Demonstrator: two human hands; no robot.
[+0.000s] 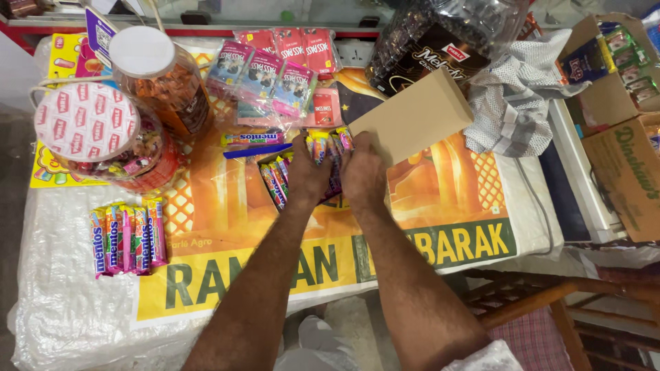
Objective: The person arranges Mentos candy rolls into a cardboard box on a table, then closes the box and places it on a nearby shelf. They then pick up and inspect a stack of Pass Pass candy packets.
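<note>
A table [69, 302] under an orange printed sheet [227, 213] carries two sweet jars [103, 137] at far left and a tan box [416, 117] right of centre. Left hand [307, 172] and right hand [363, 175], pressed together, clasp a bundle of candy rolls [323, 148] at the centre, apparently squaring them; a finished row of rolls [128, 237] lies near left.

Multicoloured candy rolls [323, 148], tan box [412, 117], orange-yellow banner [440, 199]

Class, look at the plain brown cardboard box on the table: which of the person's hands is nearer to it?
Right. The right hand lies at the brown cardboard box's lower left edge; the left hand sits farther left, both on candy rolls.
</note>
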